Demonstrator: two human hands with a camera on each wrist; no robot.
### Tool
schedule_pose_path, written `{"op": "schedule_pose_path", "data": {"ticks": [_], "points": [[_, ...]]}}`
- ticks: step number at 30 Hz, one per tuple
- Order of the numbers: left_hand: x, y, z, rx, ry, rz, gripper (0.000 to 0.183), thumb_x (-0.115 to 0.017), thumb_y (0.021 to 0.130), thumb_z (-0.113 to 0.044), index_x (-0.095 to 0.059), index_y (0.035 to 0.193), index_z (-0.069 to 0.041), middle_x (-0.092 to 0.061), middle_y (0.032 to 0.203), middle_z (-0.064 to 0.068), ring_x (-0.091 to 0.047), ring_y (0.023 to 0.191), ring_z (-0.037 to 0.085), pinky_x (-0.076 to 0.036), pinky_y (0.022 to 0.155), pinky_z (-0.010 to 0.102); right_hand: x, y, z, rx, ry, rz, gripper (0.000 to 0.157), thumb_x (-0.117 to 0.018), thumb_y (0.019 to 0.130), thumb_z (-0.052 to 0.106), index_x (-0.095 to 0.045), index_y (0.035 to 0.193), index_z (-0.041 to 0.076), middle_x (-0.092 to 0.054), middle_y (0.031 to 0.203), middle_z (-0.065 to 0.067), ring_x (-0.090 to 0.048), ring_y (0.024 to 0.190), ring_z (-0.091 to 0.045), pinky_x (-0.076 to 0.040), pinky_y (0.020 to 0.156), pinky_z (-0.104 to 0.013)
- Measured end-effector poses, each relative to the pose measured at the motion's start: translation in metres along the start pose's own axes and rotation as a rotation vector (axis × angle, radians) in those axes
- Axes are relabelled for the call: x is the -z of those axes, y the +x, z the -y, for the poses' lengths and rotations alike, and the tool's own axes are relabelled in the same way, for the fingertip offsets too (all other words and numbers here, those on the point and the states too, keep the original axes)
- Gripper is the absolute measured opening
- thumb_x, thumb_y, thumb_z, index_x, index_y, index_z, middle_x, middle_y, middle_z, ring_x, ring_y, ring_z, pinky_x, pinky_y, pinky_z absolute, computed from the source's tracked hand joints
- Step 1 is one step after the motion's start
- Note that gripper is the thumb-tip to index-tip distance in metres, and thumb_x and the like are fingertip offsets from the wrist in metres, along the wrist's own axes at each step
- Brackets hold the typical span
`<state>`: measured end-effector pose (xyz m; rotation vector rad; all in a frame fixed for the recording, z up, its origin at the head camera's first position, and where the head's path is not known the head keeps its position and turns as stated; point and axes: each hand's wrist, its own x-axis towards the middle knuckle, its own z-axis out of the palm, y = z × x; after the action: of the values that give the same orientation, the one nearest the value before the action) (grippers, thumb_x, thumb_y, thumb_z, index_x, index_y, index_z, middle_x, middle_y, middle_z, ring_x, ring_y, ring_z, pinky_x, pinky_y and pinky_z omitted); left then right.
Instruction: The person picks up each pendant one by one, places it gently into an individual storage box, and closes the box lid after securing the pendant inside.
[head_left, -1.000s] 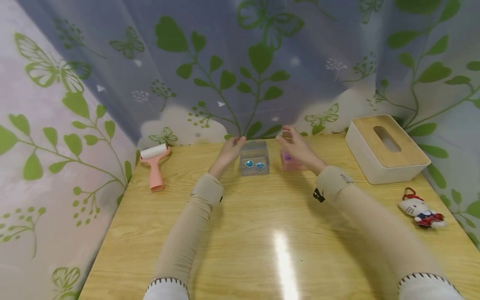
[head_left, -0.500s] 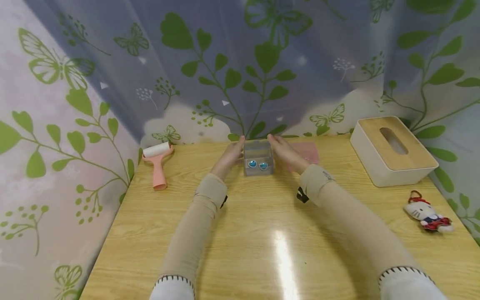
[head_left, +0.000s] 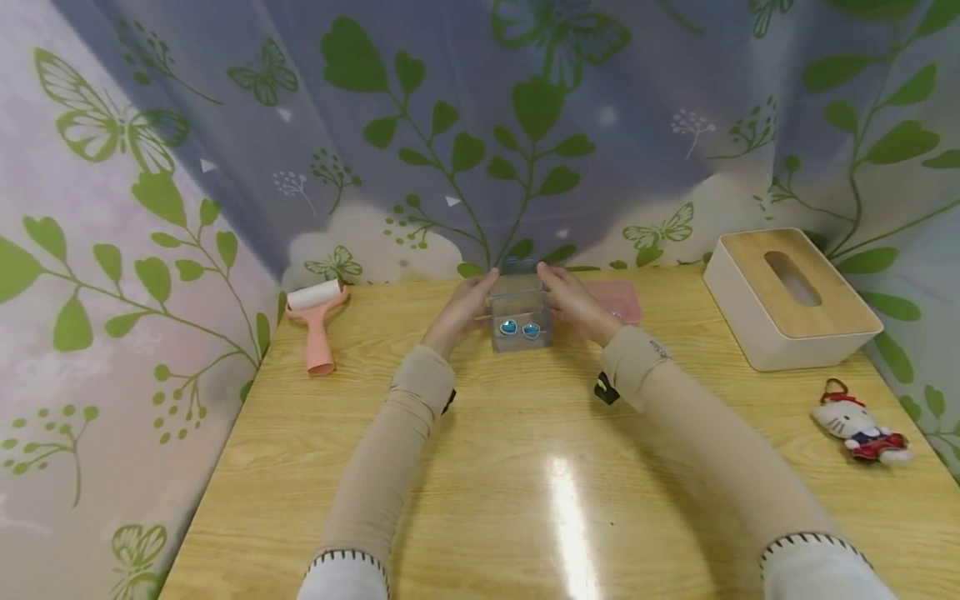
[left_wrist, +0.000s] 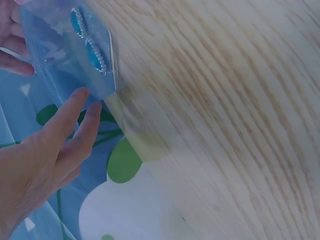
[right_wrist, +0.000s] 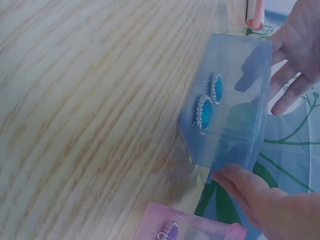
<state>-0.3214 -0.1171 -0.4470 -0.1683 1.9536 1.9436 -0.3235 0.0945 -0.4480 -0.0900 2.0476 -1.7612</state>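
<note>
A clear bluish plastic box [head_left: 521, 333] stands near the back of the table with its lid [head_left: 517, 283] raised. Two blue heart-like gem earrings with beaded silver rims [right_wrist: 204, 112] lie inside it. My left hand [head_left: 459, 308] is at the box's left side, its fingers spread and fairly straight in the left wrist view. On the opposite side, my right hand [head_left: 577, 304] has straight fingertips right at the box's end. Both thumbs are up by the lid's corners. Partly behind my right hand is a pink clear box [right_wrist: 175, 225] with a purple gem piece [right_wrist: 171, 231].
A pink lint roller [head_left: 315, 329] lies at the left. Over on the right stand a white tissue box with a wooden top [head_left: 795, 308] and, nearer, a small cat doll [head_left: 858, 429]. A printed curtain [head_left: 420, 125] hangs right behind the table [head_left: 480, 483].
My right hand has moved left from the pink box to the bluish box's right side. The bluish box's lid now reaches higher between my hands. The left hand has stayed beside the box.
</note>
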Motion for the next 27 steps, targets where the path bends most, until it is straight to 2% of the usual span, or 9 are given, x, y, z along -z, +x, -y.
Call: {"op": "schedule_pose_path", "data": {"ticks": [7, 12, 14, 17, 21, 24, 27], "points": [[-0.002, -0.005, 0.002, -0.025, 0.024, -0.027, 0.082, -0.052, 0.108, -0.053, -0.018, 0.167, -0.007, -0.025, 0.172, 0.022, -0.040, 0.150, 0.053, -0.042, 0.123, 0.060, -0.001, -0.001, -0.002, 0.011, -0.047, 0.008, 0.081, -0.031, 0.112, 0.056, 0.002, 0.169, 0.008, -0.004, 0.178, -0.019, -0.015, 0.163, -0.045, -0.020, 0.135, -0.054], [-0.005, -0.007, 0.003, -0.087, 0.049, -0.055, 0.077, -0.047, 0.108, -0.058, -0.027, 0.166, -0.011, -0.027, 0.173, 0.017, -0.033, 0.154, 0.052, -0.041, 0.122, 0.065, -0.003, -0.003, -0.002, 0.017, -0.040, 0.010, 0.082, -0.031, 0.111, 0.059, 0.002, 0.170, 0.012, -0.002, 0.179, -0.016, -0.011, 0.165, -0.043, -0.019, 0.135, -0.055], [-0.007, -0.008, 0.003, -0.123, 0.098, -0.081, 0.075, -0.043, 0.109, -0.060, -0.033, 0.165, -0.010, -0.031, 0.172, 0.016, -0.034, 0.155, 0.049, -0.043, 0.120, 0.065, -0.004, -0.004, -0.001, 0.021, -0.038, 0.008, 0.083, -0.031, 0.110, 0.062, -0.001, 0.170, 0.013, -0.006, 0.178, -0.018, -0.012, 0.164, -0.042, -0.019, 0.135, -0.055], [-0.009, -0.010, 0.002, -0.165, 0.226, -0.152, 0.075, -0.040, 0.109, -0.062, -0.039, 0.162, -0.008, -0.041, 0.167, 0.019, -0.042, 0.152, 0.044, -0.048, 0.118, 0.060, -0.005, -0.007, 0.001, 0.031, -0.079, -0.019, 0.083, -0.031, 0.109, 0.066, -0.010, 0.169, 0.014, -0.018, 0.175, -0.020, -0.021, 0.162, -0.044, -0.022, 0.134, -0.057], [-0.009, -0.014, -0.001, -0.197, 0.386, -0.238, 0.075, -0.037, 0.109, -0.061, -0.045, 0.157, -0.004, -0.054, 0.156, 0.022, -0.051, 0.145, 0.042, -0.045, 0.121, 0.057, -0.006, -0.011, 0.005, 0.051, -0.150, -0.062, 0.084, -0.030, 0.106, 0.072, -0.024, 0.165, 0.012, -0.030, 0.170, -0.022, -0.032, 0.156, -0.045, -0.027, 0.130, -0.062], [-0.008, -0.016, -0.003, -0.203, 0.447, -0.254, 0.075, -0.035, 0.110, -0.061, -0.047, 0.156, -0.003, -0.058, 0.151, 0.023, -0.051, 0.145, 0.043, -0.041, 0.124, 0.058, -0.006, -0.013, 0.006, 0.055, -0.161, -0.080, 0.084, -0.031, 0.105, 0.073, -0.028, 0.162, 0.011, -0.032, 0.168, -0.022, -0.035, 0.153, -0.047, -0.030, 0.128, -0.065], [-0.006, -0.018, -0.003, -0.213, 0.481, -0.246, 0.074, -0.034, 0.111, -0.059, -0.049, 0.154, -0.001, -0.059, 0.149, 0.023, -0.053, 0.143, 0.043, -0.043, 0.123, 0.057, -0.007, -0.014, 0.007, 0.061, -0.167, -0.094, 0.080, -0.032, 0.107, 0.069, -0.031, 0.159, 0.008, -0.033, 0.167, -0.022, -0.037, 0.151, -0.047, -0.031, 0.127, -0.065]]}}
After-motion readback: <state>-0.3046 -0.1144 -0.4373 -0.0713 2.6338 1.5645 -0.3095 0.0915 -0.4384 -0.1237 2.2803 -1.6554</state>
